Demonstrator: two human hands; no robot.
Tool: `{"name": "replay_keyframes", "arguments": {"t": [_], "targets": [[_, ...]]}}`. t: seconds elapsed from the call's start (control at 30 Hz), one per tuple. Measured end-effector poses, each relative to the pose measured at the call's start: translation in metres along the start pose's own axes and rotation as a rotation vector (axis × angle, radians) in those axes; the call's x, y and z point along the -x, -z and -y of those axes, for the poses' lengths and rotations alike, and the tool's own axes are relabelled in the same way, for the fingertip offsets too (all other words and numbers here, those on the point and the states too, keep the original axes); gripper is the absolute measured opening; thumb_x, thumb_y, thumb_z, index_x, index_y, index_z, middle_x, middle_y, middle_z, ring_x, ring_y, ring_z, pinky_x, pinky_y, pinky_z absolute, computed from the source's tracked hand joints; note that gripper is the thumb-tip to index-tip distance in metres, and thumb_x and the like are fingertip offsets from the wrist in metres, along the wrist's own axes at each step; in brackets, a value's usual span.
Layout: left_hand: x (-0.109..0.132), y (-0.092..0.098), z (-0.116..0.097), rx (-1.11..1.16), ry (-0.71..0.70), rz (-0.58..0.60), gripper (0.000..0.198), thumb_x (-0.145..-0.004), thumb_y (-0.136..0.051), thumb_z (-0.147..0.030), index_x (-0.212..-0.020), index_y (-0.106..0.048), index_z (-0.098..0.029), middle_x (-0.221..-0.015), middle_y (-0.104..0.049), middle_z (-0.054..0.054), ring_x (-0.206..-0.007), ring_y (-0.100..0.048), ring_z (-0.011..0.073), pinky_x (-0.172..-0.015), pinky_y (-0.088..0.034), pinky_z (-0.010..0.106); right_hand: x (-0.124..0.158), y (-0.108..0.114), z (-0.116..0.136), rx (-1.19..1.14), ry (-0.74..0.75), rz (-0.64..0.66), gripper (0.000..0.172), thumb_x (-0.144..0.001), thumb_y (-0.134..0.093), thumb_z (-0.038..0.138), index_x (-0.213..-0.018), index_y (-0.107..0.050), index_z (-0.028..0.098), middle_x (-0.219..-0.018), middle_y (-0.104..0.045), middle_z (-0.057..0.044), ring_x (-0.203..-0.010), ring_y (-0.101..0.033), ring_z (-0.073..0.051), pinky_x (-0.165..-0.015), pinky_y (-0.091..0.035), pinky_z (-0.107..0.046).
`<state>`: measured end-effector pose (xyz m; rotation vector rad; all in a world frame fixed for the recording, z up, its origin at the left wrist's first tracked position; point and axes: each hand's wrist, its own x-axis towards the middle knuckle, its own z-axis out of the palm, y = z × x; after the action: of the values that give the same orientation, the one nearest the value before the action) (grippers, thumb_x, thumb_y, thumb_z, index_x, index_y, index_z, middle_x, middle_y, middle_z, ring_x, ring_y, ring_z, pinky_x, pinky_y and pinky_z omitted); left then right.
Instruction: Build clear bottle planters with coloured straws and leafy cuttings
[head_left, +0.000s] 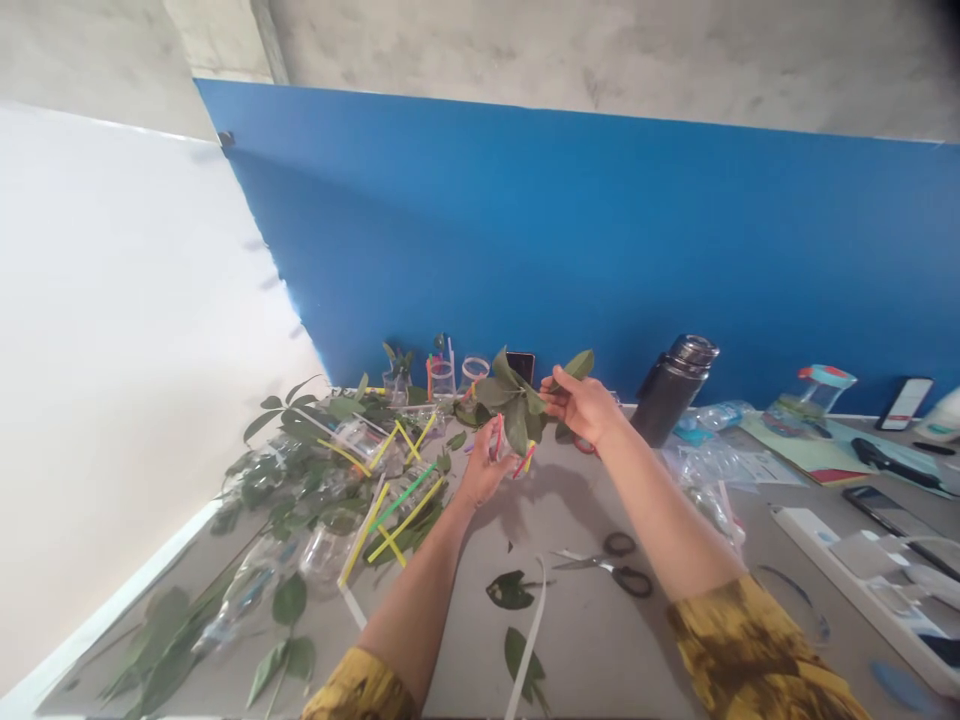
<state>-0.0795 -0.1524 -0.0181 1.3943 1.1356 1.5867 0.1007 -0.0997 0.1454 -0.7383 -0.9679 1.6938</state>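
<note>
My left hand (486, 468) is closed around the side of what looks like a small clear plastic cup, mostly hidden by my fingers. Short red and yellow pieces of drinking straw (527, 460) stick out beside it. Above the cup stands a cluster of broad green leaves (514, 400). At the right edge of that cluster, my right hand (577, 405) pinches a leafy sprig between thumb and fingers. One leaf (579, 363) shows behind the right thumb. Scissors (611, 566) with dark handles lie on the table below, near a loose leaf (510, 590) and a white strip (529, 635).
Leafy branches, plastic bottles and yellow straws (405, 520) crowd the left side. Several clear cups (442, 378) stand along the blue partition (540, 230). To the right are a black thermos (673, 392), a lidded jug (810, 400), phones and a white power strip (847, 580).
</note>
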Motion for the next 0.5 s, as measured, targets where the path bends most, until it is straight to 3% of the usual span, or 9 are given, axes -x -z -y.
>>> {"name": "replay_keyframes", "arguments": {"t": [0.13,0.23,0.33,0.5], "targets": [[0.0,0.004,-0.019,-0.049,-0.021,-0.116,0.057,-0.081,-0.074,-0.043,-0.134,-0.061,-0.025,-0.138,-0.061,0.013,-0.131,-0.056,0.0319,-0.11,-0.045,0.051,-0.005,0.004,-0.016,-0.145,-0.024,-0.061,0.02,-0.088,-0.08,0.025,-0.079,-0.064,0.02,-0.064,-0.071,-0.002,-0.051,-0.068,-0.013,-0.052,-0.064,-0.021],[-0.002,0.009,-0.045,-0.139,-0.078,-0.306,0.035,-0.09,-0.062,-0.051,-0.108,-0.071,-0.022,-0.113,-0.071,0.01,-0.109,-0.064,0.0274,-0.102,-0.049,0.045,-0.009,0.006,-0.027,-0.186,-0.015,-0.053,0.016,-0.088,-0.078,0.024,-0.081,-0.064,0.022,-0.063,-0.07,0.0,-0.055,-0.069,-0.014,-0.054,-0.064,-0.021],[-0.004,0.007,-0.077,-0.145,-0.142,-0.435,0.035,-0.092,-0.059,-0.052,-0.091,-0.072,-0.02,-0.09,-0.072,0.006,-0.09,-0.066,0.0231,-0.089,-0.052,0.038,-0.011,0.006,-0.037,-0.203,-0.005,-0.045,0.011,-0.087,-0.075,0.019,-0.082,-0.065,0.022,-0.066,-0.072,0.001,-0.058,-0.07,-0.014,-0.056,-0.063,-0.022],[-0.004,-0.013,-0.117,-0.026,-0.01,-0.144,0.024,-0.082,-0.07,-0.04,-0.08,-0.074,-0.017,-0.071,-0.068,0.002,-0.065,-0.06,0.0158,-0.066,-0.048,0.028,-0.006,0.0,-0.046,-0.17,0.041,-0.022,0.01,-0.081,-0.077,0.019,-0.085,-0.068,0.022,-0.068,-0.072,-0.001,-0.062,-0.07,-0.017,-0.058,-0.062,-0.026]]}}
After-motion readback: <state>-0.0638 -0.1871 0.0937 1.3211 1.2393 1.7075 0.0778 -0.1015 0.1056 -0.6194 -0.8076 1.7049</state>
